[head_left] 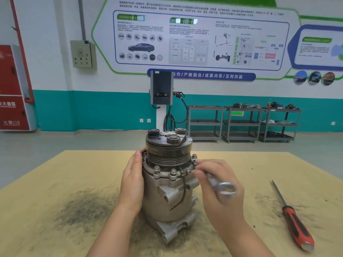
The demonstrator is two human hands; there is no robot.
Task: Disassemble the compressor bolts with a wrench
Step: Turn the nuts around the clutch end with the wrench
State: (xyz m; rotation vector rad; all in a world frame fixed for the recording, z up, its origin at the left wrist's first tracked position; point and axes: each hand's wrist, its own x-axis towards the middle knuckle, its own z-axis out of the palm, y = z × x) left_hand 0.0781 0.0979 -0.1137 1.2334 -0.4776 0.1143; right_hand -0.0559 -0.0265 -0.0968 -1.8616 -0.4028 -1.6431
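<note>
We see the compressor [168, 184] standing upright on the yellowish bench [55, 173]. Our left hand [132, 182] presses flat against its side, fingers straight. Our right hand [219, 190] grips a blurred wrench [220, 186] at the flange, near 2 raised bolts [173, 172] (a screwdriver [295, 219] lies well apart, rightward).

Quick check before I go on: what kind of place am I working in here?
Probably an automotive training workshop. The wall poster shows a car and vehicle parts, an EV-style charging unit stands by the wall, and metal tool carts hold parts. The compressor sits on a board-covered bench.
</note>
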